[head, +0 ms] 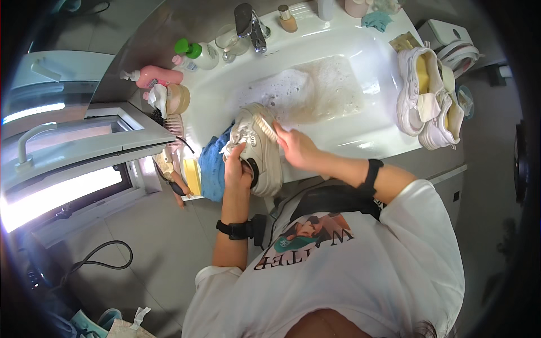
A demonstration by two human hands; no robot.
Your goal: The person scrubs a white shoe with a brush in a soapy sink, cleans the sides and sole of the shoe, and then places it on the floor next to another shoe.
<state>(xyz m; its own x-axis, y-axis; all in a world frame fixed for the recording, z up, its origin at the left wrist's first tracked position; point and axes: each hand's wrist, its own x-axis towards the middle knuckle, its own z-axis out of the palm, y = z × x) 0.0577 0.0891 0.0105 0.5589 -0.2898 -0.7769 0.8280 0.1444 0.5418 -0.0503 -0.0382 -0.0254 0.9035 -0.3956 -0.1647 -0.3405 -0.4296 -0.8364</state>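
Observation:
My left hand grips a white lace-up sneaker at its ankle opening, with the toe pointing towards the basin. Against the side of the sneaker near the toe, my right hand holds a small scrubbing brush by its end, bristles showing pale. The shoe is over the near left rim of a white washbasin. Foamy, brownish water lies in the basin. A blue cloth hangs on the rim beside the shoe, left of my left hand.
A chrome faucet stands at the back rim. Bottles, including a pink pump bottle and a green-topped one, line the left. A yellow bar lies by the cloth. White shoes rest on the right rim. A window frame juts in at left.

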